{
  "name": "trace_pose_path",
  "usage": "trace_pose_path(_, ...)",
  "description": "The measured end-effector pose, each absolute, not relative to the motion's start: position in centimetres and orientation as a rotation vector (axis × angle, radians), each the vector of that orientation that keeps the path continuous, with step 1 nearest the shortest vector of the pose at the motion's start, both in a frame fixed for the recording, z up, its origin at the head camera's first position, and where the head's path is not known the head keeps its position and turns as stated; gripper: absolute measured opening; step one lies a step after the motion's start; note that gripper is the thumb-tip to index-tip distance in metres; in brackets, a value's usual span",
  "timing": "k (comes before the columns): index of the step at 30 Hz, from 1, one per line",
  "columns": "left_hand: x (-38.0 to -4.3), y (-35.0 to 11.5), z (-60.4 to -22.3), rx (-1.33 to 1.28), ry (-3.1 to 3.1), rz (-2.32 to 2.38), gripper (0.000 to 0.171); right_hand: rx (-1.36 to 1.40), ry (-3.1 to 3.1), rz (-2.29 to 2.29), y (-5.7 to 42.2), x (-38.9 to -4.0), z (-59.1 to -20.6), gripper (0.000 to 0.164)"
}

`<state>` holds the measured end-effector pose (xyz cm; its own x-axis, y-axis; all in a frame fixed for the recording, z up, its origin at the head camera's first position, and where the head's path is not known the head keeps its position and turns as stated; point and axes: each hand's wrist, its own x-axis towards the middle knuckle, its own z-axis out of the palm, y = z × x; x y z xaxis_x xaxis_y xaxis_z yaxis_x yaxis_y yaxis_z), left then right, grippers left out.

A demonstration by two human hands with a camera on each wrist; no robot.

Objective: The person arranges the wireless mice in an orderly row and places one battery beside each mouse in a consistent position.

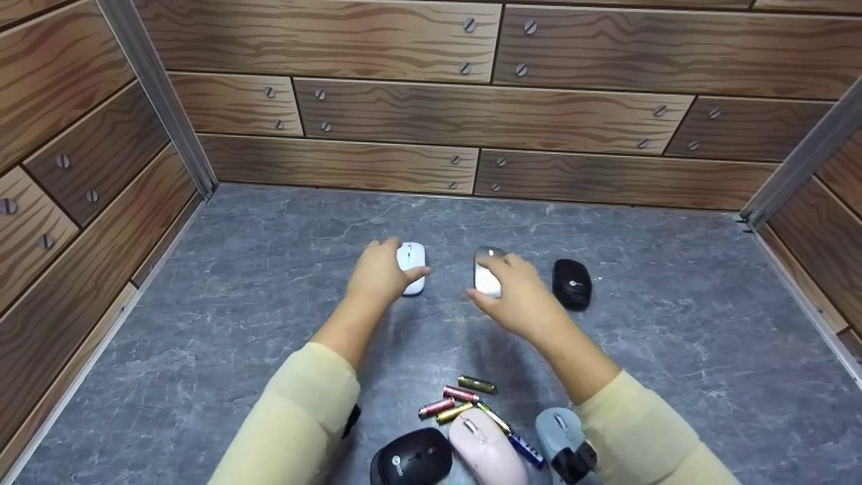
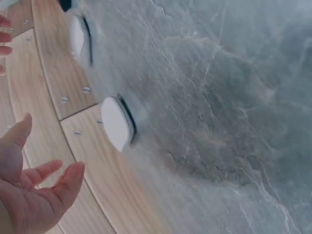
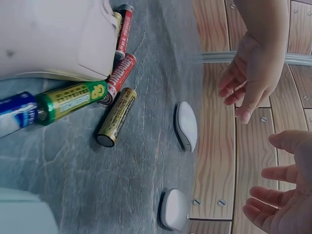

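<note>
Nearest the person, on the grey worktop (image 1: 269, 404), sits a black mouse (image 1: 411, 461) with a white emblem and lettering too small to read. Beside it lies a pink mouse (image 1: 488, 448), and farther right a pale-blue mouse (image 1: 557, 426). Around the pink mouse is a loose cluster of batteries: a blue battery (image 1: 525, 450), a green battery (image 3: 73, 102) marked "GP" near its end, two red batteries (image 1: 436, 407) whose pale lettering cannot be made out with certainty, a gold battery (image 1: 454, 413), and a black-and-gold battery (image 1: 477, 384) with unreadable fine print.

Beyond these, the left hand (image 1: 378, 271) hovers by a white mouse (image 1: 412, 257), and the right hand (image 1: 522, 296) by a grey-and-white mouse (image 1: 485, 279). Each grip is wide, fingers spread; the wrist views show both hands apart from the mice, which rest on the worktop. Right of the right hand lies a second black mouse (image 1: 572, 285), its pale mark too tiny to read. Behind stands a plank-patterned wall (image 1: 377, 108) with screw heads.
</note>
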<state>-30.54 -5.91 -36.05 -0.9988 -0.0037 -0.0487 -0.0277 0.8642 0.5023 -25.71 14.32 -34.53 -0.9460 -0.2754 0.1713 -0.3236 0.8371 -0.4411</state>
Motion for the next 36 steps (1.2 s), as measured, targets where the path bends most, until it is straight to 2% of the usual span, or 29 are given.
trace_pose_path(8, -27.0, -6.3, -35.3, 0.177, 2.994, 0.951, 0.061, 0.485, -2.889, 0.755, 15.8, -23.9, -34.6, 0.051)
trace_pose_path(17, -22.2, -6.3, -35.1, 0.47, 2.929, 1.147, 0.053, 0.559, -2.831, 0.854, 16.8, -21.2, -35.4, 0.049)
trace_pose_path(26, -18.7, -5.8, -36.3, 0.608, 2.86, 0.999, 0.054, 0.609, -2.863, 1.073, 17.2, -18.6, -36.5, 0.045)
trace_pose_path(36, -16.2, -6.3, -38.1, 0.794, 2.836, 0.84, 0.05, 0.625, -2.848, 1.088, 17.4, -18.0, -36.9, 0.045)
